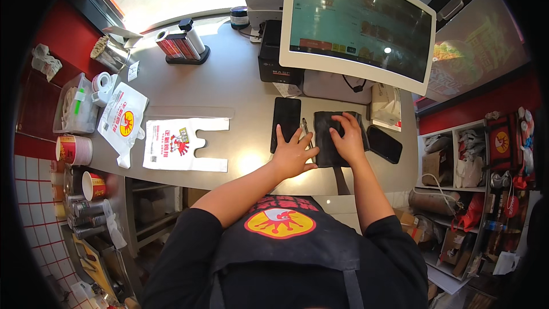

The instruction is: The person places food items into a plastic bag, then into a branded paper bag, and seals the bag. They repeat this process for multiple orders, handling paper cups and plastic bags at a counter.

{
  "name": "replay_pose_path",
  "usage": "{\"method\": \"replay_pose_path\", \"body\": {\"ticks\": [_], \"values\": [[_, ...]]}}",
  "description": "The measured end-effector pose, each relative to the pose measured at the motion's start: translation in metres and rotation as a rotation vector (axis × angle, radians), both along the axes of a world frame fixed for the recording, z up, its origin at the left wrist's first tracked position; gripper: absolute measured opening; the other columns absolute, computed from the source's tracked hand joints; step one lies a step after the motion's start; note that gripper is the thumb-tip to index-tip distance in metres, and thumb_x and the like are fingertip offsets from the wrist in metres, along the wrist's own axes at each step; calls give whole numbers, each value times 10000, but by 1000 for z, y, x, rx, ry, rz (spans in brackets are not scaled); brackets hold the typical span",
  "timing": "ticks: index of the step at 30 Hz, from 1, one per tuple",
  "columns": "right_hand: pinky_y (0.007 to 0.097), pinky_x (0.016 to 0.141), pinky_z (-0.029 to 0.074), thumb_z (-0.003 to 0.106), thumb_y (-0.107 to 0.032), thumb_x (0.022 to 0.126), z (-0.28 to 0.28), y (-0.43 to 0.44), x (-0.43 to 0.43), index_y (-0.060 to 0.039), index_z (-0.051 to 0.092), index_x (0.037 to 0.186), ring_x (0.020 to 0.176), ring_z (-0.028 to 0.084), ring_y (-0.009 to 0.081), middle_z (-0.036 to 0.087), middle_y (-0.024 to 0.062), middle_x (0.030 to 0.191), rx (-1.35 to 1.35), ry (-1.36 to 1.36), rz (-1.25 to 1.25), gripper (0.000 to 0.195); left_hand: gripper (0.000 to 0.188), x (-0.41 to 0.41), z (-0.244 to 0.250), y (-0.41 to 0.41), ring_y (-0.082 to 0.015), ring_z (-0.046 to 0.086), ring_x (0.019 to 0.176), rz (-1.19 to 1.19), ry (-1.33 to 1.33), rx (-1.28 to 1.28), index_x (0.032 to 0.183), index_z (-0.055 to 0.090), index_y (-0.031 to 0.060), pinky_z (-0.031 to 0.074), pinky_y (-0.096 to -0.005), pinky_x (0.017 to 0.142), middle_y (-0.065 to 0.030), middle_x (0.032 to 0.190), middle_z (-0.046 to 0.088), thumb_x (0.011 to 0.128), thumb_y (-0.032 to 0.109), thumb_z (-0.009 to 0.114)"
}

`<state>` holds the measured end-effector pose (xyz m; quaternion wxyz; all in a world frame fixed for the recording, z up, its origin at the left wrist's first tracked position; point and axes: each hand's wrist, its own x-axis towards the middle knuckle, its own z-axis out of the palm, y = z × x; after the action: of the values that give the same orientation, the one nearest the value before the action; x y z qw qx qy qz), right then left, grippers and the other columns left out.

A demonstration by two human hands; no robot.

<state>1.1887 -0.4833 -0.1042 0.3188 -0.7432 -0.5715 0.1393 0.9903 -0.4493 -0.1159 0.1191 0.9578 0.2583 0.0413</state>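
My left hand (296,154) rests with spread fingers over the counter, its fingertips by the lower part of a black smartphone (287,116) and a pen (305,125). Nothing is held in it. My right hand (346,137) lies with fingers apart on a folded black cloth or pouch (326,154), from which a dark strap hangs over the counter's near edge. A second smartphone (384,144) lies tilted just right of the black item. Both phone screens are dark. White printed plastic bags (154,148) lie flat further left.
A white touchscreen monitor (358,68) and black receipt printer (276,68) stand at the back of the metal counter (231,81). A tissue pack (385,105) is at the right. Skewers in a metal container (116,56), a plastic box (88,116) and stacked paper cups (75,150) line the left.
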Motion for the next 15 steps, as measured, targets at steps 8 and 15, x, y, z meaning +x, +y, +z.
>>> {"method": "replay_pose_path", "body": {"ticks": [8, 15], "values": [[465, 1066, 190, 517, -389, 852, -36, 5, -16, -271, 357, 1364, 1336, 199, 331, 213, 117, 1459, -192, -486, 42, 549, 328, -4, 0, 11, -319, 335, 1266, -69, -13, 2, 1078, 569, 246, 87, -712, 968, -95, 1299, 426, 769, 334, 632], [443, 1079, 168, 491, -315, 886, -43, 16, -5, -258, 416, 1330, 1345, 190, 319, 221, 95, 1464, -176, -411, 75, 454, 220, 4, 2, 29, -247, 444, 1166, -232, -12, 69, 981, 565, 174, 158, -567, 1058, -62, 1045, 529, 782, 98, 506]]}}
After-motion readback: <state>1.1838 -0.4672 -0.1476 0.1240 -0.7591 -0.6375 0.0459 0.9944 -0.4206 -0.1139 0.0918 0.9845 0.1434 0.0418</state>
